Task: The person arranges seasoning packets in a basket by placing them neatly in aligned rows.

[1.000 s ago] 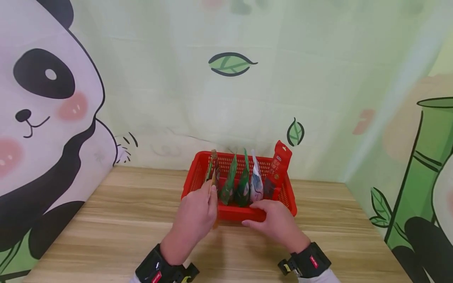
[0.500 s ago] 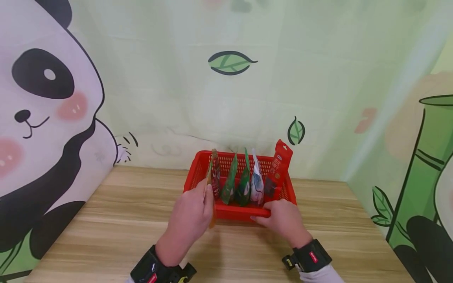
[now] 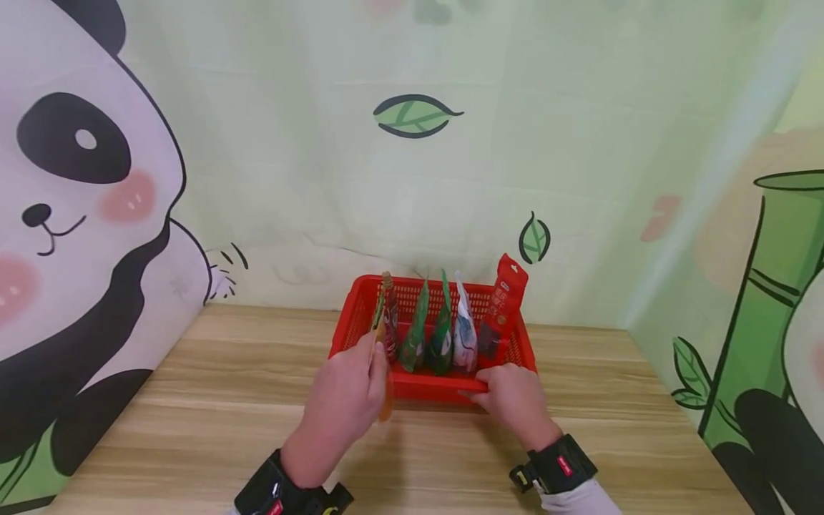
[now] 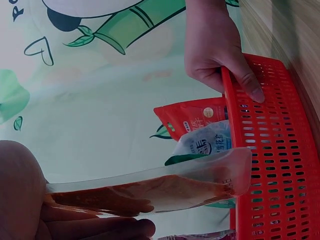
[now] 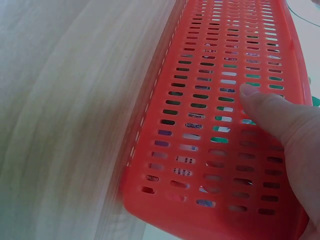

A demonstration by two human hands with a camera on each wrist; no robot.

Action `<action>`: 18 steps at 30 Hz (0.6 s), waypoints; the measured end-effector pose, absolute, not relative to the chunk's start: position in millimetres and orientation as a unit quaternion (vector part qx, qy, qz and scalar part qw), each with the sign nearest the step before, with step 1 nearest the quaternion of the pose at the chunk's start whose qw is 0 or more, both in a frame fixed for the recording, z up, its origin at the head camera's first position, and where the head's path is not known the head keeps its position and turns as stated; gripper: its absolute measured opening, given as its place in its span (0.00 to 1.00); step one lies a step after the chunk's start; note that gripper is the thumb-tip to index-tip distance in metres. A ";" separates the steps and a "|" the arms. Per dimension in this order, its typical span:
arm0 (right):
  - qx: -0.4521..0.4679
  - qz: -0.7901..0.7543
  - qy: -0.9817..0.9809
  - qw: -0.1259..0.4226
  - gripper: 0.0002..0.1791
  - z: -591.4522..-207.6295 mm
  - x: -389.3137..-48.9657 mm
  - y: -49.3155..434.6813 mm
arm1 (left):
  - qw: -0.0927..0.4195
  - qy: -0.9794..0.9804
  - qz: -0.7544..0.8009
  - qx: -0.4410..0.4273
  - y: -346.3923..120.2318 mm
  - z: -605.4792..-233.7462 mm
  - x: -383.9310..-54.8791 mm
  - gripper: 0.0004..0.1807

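My left hand pinches a clear pouch with reddish-brown contents, held upright at the near left side of the red plastic basket. In the left wrist view the pouch's far end overlaps the basket's near rim. My right hand grips that rim toward the right, its thumb lying against the slotted outer wall. Inside the basket stand a dark red bottle, two green packets, a white-and-blue packet and a red packet leaning at the right end.
The basket stands on a wood-grain table, near its back edge. Behind the table hangs a pale green cloth printed with a panda and bamboo.
My right hand has shifted slightly right along the near rim and now grips it. The left hand has drawn a little left and toward me with the pouch.
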State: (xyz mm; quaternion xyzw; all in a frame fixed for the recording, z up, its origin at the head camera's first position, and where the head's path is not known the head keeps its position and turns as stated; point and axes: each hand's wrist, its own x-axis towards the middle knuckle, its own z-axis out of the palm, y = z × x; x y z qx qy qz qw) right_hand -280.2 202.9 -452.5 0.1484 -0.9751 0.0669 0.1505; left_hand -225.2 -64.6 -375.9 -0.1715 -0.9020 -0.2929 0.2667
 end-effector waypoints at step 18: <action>0.155 0.070 -0.972 0.164 0.12 -457.6 -282.2 204.3 | 0.349 -0.887 -0.267 -0.137 -100.2 -324.0 -283.0 0.14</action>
